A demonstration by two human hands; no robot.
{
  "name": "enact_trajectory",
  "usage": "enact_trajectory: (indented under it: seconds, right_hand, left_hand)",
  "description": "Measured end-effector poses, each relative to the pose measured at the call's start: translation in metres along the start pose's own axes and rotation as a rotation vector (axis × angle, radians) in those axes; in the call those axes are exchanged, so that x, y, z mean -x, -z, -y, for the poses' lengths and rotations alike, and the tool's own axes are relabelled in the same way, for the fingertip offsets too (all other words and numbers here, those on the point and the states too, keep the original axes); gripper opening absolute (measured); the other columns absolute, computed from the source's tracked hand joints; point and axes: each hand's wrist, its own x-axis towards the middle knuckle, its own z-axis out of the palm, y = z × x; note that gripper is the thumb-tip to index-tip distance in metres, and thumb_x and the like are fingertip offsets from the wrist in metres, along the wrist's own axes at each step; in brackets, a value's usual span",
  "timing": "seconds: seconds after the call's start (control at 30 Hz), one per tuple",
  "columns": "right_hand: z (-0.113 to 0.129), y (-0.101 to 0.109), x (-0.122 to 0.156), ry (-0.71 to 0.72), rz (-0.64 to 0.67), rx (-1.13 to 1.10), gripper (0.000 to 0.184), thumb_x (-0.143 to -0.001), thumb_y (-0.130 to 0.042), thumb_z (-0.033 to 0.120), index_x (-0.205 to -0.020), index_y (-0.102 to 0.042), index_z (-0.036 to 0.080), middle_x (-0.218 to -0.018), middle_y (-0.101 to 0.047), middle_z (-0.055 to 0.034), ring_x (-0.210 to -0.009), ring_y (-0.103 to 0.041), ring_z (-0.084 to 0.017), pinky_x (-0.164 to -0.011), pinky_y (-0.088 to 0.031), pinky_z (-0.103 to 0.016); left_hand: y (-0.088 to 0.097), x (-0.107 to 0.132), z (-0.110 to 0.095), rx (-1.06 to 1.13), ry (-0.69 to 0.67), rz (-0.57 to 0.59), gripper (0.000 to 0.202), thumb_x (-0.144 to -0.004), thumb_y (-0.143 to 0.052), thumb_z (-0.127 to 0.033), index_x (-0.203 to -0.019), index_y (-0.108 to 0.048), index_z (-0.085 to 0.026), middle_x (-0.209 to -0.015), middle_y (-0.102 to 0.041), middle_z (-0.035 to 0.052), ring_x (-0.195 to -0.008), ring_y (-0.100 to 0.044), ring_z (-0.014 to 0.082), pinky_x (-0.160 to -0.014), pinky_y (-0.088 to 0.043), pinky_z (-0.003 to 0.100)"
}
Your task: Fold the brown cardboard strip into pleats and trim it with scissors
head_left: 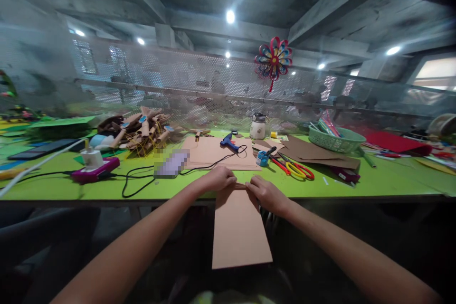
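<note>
A tan sheet of cardboard (240, 232) hangs over the table's front edge toward me, its far end folded or layered in narrow strips. My left hand (219, 179) is closed on the left corner of that far end. At the right corner, my right hand (266, 194) pinches the same sheet, thumb and fingers together. Just beyond my hands lies a larger flat piece of tan cardboard (203, 152). On it rests a blue glue gun (230, 143) with a black cord. A small blue jar (262, 157) stands to the right of it.
Scissors with yellow and red handles (299, 170) lie right of the jar. A green basket (337, 140) and brown card (309, 152) sit further right. At left are a purple power strip (95, 171), looped black cable (130, 185) and a pile of rolled cardboard pieces (147, 130).
</note>
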Motion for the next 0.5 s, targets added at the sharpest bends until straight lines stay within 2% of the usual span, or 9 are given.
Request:
enact_trajectory:
  seconds: [0.13, 0.27, 0.4, 0.5]
  right_hand:
    - [0.003, -0.003, 0.007, -0.026, -0.102, -0.033, 0.024, -0.094, -0.036, 0.010, -0.107, -0.056, 0.013, -0.082, -0.049, -0.0078, -0.075, -0.043, -0.019, -0.065, -0.039, -0.029]
    - [0.008, 0.003, 0.008, 0.011, -0.154, 0.001, 0.031, -0.095, -0.032, 0.012, -0.118, -0.051, 0.011, -0.083, -0.051, -0.0091, -0.076, -0.044, -0.019, -0.065, -0.042, -0.029]
    - [0.013, 0.007, 0.005, -0.006, -0.167, -0.027, 0.031, -0.095, -0.033, 0.013, -0.119, -0.052, 0.012, -0.083, -0.052, -0.0089, -0.077, -0.046, -0.019, -0.066, -0.044, -0.030]
    - [0.016, 0.012, 0.002, -0.076, -0.207, -0.192, 0.028, -0.093, -0.037, 0.013, -0.112, -0.056, 0.016, -0.089, -0.052, -0.0088, -0.082, -0.048, -0.018, -0.071, -0.046, -0.030]
  left_hand:
    - [0.000, 0.003, -0.004, 0.159, 0.009, 0.135, 0.042, -0.085, -0.041, -0.047, -0.059, -0.049, -0.014, -0.053, -0.035, -0.0042, -0.053, -0.030, 0.0095, -0.049, -0.021, 0.023]
    - [0.006, 0.016, -0.008, 0.272, 0.013, 0.221, 0.044, -0.083, -0.042, -0.053, -0.058, -0.040, -0.016, -0.056, -0.030, -0.0042, -0.054, -0.027, 0.0093, -0.049, -0.021, 0.023]
    - [0.005, 0.027, -0.010, 0.276, 0.038, 0.192, 0.039, -0.083, -0.043, -0.048, -0.061, -0.046, -0.015, -0.057, -0.033, -0.0042, -0.055, -0.028, 0.0091, -0.050, -0.024, 0.022]
    - [0.001, 0.031, -0.010, 0.260, 0.034, 0.113, 0.033, -0.083, -0.046, -0.040, -0.070, -0.057, -0.013, -0.062, -0.046, -0.0024, -0.058, -0.038, 0.0104, -0.054, -0.030, 0.022]
